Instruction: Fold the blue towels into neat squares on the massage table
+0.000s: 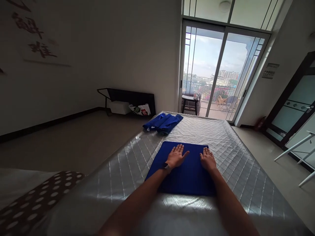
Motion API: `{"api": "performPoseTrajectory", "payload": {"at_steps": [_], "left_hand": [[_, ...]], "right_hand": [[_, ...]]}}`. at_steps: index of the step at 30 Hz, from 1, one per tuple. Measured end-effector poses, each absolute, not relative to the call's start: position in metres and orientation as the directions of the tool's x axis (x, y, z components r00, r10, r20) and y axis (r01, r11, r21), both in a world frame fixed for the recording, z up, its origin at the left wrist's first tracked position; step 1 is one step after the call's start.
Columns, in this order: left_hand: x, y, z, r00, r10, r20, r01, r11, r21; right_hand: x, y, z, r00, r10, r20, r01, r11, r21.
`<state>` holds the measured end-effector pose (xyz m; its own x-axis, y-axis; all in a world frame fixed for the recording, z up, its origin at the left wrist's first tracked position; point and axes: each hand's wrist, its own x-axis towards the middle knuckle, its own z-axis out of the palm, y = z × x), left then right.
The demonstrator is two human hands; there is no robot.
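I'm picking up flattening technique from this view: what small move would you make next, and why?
I'd probably draw the left hand and right hand gently back toward the wearer: both lie palm-down nearer the far edge of the blue piece, leaving its near part between the forearms for smoothing.

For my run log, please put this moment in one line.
left hand: open, flat on blue rectangle | right hand: open, flat on blue rectangle | beyond: blue fabric bundle | beneath: silver quilted surface

Smooth, matt blue sheet point(188, 177), seemingly cloth, on glossy silver quilting point(130, 154).
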<state>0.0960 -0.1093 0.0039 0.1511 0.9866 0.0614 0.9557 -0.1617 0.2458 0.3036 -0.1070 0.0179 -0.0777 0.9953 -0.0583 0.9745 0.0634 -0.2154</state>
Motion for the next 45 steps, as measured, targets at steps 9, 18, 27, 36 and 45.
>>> {"api": "performPoseTrajectory", "payload": {"at_steps": [9, 18, 27, 36, 45], "left_hand": [[0.023, -0.111, -0.008, -0.083, 0.995, 0.059, 0.976, 0.069, 0.205], [0.032, -0.115, 0.000, -0.086, 0.995, 0.040, 0.972, 0.075, 0.223], [0.030, -0.114, -0.004, -0.078, 0.995, 0.063, 0.972, 0.062, 0.228], [0.025, -0.111, -0.006, -0.069, 0.996, 0.049, 0.984, 0.060, 0.171], [0.105, -0.120, 0.009, 0.179, 0.964, 0.196, 0.970, -0.207, 0.131]], "right_hand": [[0.304, -0.109, 0.020, -0.074, 0.996, -0.044, 0.984, 0.065, -0.167], [0.300, -0.120, 0.039, -0.074, 0.996, -0.042, 0.997, 0.072, -0.034], [0.301, -0.147, 0.028, -0.080, 0.995, -0.063, 0.990, 0.072, -0.121], [0.308, -0.143, 0.019, -0.119, 0.992, -0.040, 0.973, 0.109, -0.206], [0.307, -0.141, 0.007, -0.127, 0.992, 0.017, 0.965, 0.127, -0.230]]}}
